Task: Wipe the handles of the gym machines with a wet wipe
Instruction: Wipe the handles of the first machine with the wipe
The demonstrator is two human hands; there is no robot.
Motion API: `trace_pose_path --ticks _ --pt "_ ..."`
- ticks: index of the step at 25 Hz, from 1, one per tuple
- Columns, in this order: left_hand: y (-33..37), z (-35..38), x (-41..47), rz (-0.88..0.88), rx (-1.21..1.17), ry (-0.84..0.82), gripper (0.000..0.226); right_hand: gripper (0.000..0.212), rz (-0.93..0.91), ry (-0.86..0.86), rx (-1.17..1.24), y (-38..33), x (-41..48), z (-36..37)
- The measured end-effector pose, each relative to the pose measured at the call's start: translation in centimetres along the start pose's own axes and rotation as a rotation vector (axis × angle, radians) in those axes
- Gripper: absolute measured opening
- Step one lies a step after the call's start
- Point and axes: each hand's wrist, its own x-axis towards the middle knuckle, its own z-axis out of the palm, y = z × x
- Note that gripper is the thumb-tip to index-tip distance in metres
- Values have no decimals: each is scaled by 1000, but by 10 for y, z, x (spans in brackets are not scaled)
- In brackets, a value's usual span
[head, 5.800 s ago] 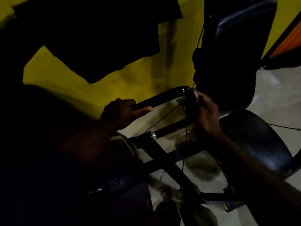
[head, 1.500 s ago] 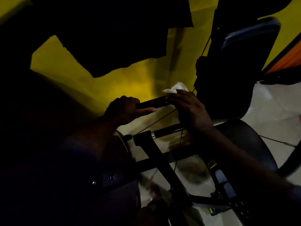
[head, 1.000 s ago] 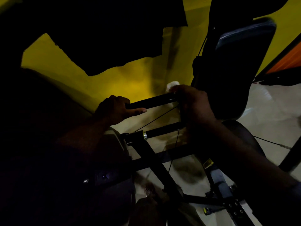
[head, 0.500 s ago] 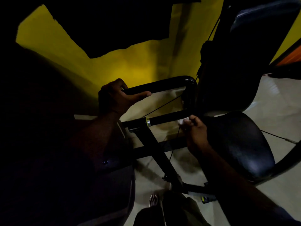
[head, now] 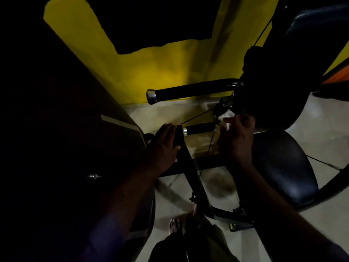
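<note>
One upper handle (head: 188,92): being left clear.
Right hand (head: 236,137): wet wipe (head: 224,120) being pinched on lower handle (head: 200,128).
Left hand (head: 166,146): post (head: 196,184) being gripped.

upper handle (head: 192,90) clear; cable (head: 198,117) crosses gap beneath

Lighting: dim throughout. Brightest patch: yellow wall (head: 160,72) beyond both hands. Deep black shadow left of the left hand (head: 164,146). Motion blur on right hand (head: 236,137). Wide-angle bending at edges.
</note>
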Motion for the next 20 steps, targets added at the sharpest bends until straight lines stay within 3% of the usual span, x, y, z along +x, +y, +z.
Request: trace_pose_path --ticks 2,6,7,10,12,13,15,16,18,20 --pt "4 1 0 54 98 47 73 26 -43 -128 -19 -13 -3 26" --pt "0 -8 15 143 241 -3 69 44 -430 -387 -29 -38 -22 45" --pt "4 -16 16 122 240 -36 68 40 -408 -399 -76 -29 -11 33" --pt "12 -19 19 186 348 -53 63 50 -104 -148 -245 22 7 8" --pt "16 -19 24 188 418 -96 55 47 8 -113 -202 3 -9 29" --pt "19 -22 28 137 409 -144 52 43 -11 -201 -149 -13 -17 41" --pt "23 -29 32 48 358 -208 41 44 -263 -362 -76 -20 -23 47" --pt "25 -31 34 22 374 -233 36 39 -310 -357 -38 -8 -12 34" --pt "34 -35 39 -20 426 -265 34 20 -152 -224 -94 20 14 6" --pt "46 -38 38 -33 482 -287 34 22 11 -224 13 32 8 2"
